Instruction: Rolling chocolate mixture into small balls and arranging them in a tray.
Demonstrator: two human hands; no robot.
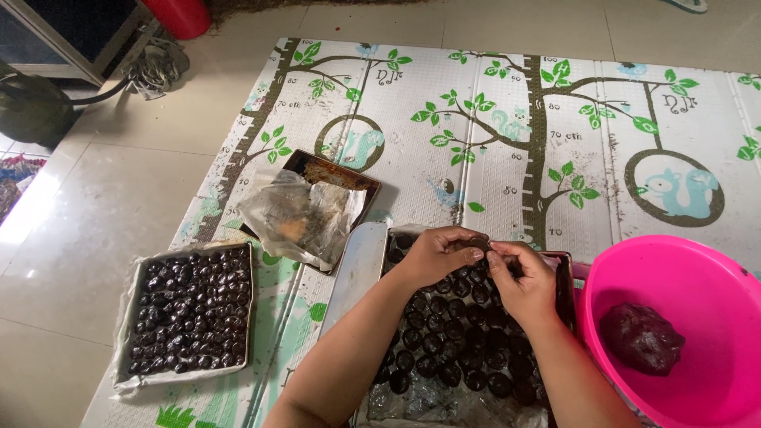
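Note:
My left hand and my right hand meet fingertip to fingertip over a metal tray lined with plastic and holding several dark round dough pieces. Together the fingers pinch a small dark piece between them. A pink plastic bowl at the right holds a lump of dark dough.
A second tray full of dark pieces lies at the left. Behind it a dark tray carries crumpled plastic. All sit on a play mat printed with trees, over a tiled floor. A red container stands far left.

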